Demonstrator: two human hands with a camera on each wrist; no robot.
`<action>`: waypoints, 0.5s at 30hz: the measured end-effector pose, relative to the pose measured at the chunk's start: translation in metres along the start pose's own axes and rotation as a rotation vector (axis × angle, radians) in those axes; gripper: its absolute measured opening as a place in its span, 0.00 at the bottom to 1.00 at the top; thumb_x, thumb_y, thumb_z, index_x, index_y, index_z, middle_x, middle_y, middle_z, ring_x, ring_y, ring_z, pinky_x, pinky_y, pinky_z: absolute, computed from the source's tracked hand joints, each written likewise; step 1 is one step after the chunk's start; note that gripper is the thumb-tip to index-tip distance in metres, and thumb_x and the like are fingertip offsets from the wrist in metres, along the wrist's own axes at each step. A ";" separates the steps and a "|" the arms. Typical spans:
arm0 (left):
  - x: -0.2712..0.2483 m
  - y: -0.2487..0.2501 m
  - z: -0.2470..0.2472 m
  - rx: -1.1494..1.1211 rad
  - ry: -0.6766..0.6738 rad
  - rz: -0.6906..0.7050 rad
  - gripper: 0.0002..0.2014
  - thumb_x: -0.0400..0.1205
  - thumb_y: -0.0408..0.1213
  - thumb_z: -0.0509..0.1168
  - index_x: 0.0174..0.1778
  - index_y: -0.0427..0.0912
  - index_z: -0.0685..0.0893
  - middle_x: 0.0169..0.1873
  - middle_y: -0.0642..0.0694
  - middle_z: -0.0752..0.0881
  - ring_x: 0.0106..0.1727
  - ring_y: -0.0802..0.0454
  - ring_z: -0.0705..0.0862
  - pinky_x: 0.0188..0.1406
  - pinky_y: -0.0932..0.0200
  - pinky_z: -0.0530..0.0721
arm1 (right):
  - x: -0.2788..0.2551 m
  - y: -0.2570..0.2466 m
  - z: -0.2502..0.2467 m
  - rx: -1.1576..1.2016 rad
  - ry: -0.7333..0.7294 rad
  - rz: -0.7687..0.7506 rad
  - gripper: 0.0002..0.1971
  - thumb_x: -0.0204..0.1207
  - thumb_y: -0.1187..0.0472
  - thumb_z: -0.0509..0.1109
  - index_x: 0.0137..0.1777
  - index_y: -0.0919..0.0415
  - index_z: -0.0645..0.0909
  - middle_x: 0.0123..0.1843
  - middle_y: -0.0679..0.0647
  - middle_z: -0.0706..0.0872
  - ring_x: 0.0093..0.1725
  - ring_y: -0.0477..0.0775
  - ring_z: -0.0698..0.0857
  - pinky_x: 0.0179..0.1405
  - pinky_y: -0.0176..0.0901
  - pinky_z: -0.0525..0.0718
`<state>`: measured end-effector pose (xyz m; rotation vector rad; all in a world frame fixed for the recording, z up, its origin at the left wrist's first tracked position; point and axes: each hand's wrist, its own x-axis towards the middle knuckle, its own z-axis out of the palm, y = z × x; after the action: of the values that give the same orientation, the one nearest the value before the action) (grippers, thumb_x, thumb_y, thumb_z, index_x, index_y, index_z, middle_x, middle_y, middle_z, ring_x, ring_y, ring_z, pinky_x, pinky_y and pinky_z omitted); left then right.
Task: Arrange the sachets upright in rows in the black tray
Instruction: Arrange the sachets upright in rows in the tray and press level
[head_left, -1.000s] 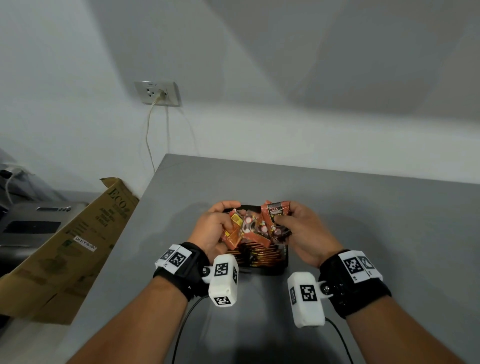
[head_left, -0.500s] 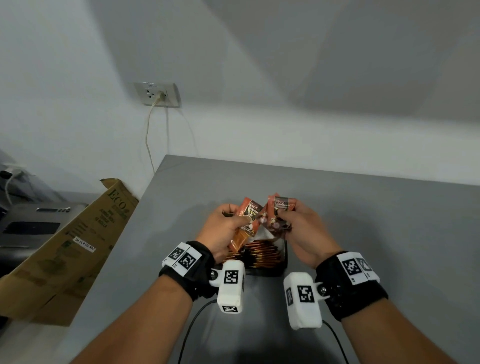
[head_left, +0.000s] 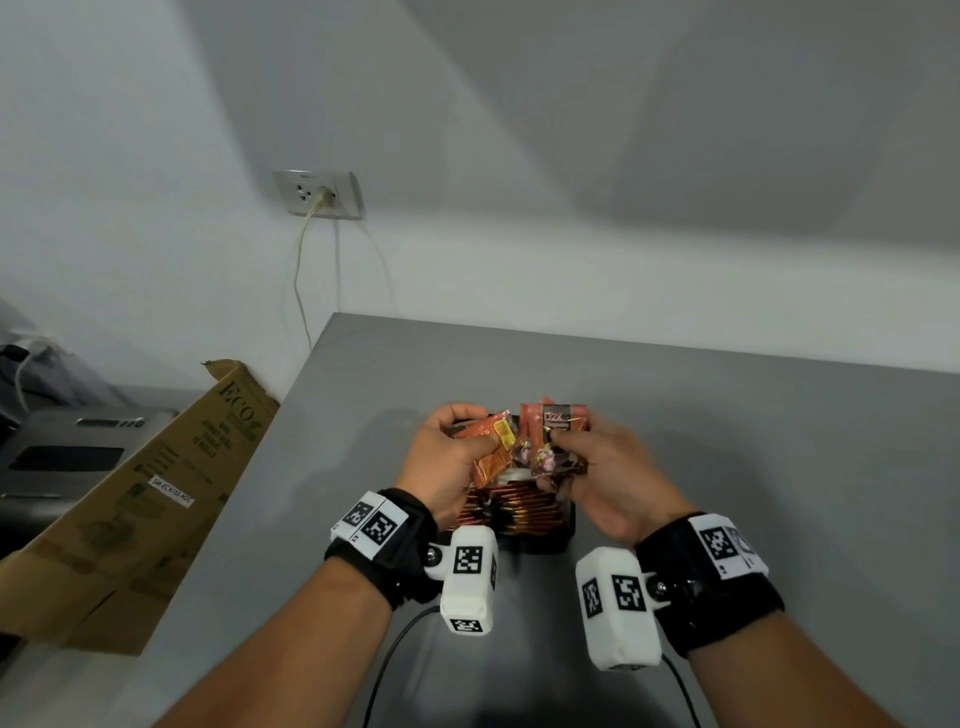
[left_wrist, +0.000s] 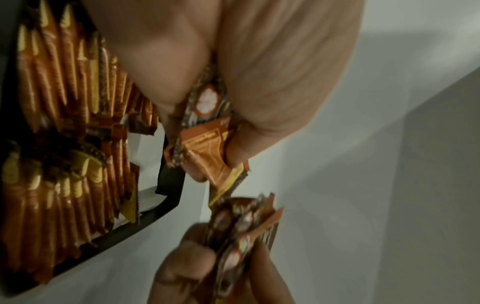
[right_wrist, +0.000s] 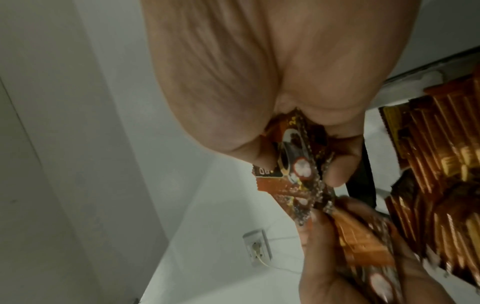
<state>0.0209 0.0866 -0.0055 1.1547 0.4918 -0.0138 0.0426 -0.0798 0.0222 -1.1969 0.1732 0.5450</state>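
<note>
A black tray (head_left: 566, 532) sits on the grey table just beyond my wrists, with two rows of upright orange sachets (head_left: 511, 512) standing in it. My left hand (head_left: 452, 457) grips a small bunch of orange sachets (head_left: 488, 447) above the tray's far left. My right hand (head_left: 597, 467) pinches another bunch of orange-and-brown sachets (head_left: 558, 423) above the far right. In the left wrist view the tray (left_wrist: 168, 205) shows its packed rows (left_wrist: 64, 123) and a bare strip at its far end. The right wrist view shows my thumb and fingers clamped on the sachets (right_wrist: 293, 162).
A flattened cardboard box (head_left: 140, 499) leans against the table's left edge, beside a grey machine (head_left: 62, 457). A wall socket (head_left: 317, 195) with a cable hangs on the white wall behind. Grey table (head_left: 727, 441) stretches to the right and far side.
Both hands lifted their sachet bunches a little above the tray, brought them close together, then settled again; the left bunch now lies more tilted in the fingers.
</note>
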 end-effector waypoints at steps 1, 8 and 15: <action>0.000 -0.002 0.002 0.012 0.012 0.029 0.16 0.76 0.13 0.67 0.51 0.38 0.82 0.48 0.32 0.86 0.39 0.40 0.88 0.35 0.49 0.90 | 0.000 0.004 0.003 -0.009 -0.010 0.007 0.13 0.85 0.72 0.62 0.63 0.62 0.83 0.47 0.60 0.92 0.39 0.54 0.90 0.32 0.45 0.84; 0.001 -0.004 0.003 -0.029 0.044 -0.069 0.08 0.83 0.39 0.70 0.46 0.39 0.80 0.34 0.38 0.83 0.27 0.46 0.82 0.28 0.55 0.81 | 0.007 0.010 0.003 -0.407 0.253 -0.332 0.09 0.80 0.67 0.68 0.53 0.51 0.79 0.49 0.58 0.90 0.42 0.52 0.88 0.48 0.51 0.87; 0.004 0.006 -0.004 0.063 0.036 -0.121 0.03 0.79 0.31 0.72 0.46 0.38 0.84 0.35 0.35 0.85 0.28 0.43 0.83 0.29 0.55 0.83 | -0.010 0.014 0.002 -1.067 -0.147 -0.568 0.11 0.80 0.67 0.72 0.48 0.49 0.79 0.48 0.42 0.87 0.50 0.35 0.84 0.46 0.23 0.74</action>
<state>0.0244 0.0934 -0.0028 1.1870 0.5962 -0.1134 0.0266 -0.0772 0.0151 -2.1213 -0.6545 0.1882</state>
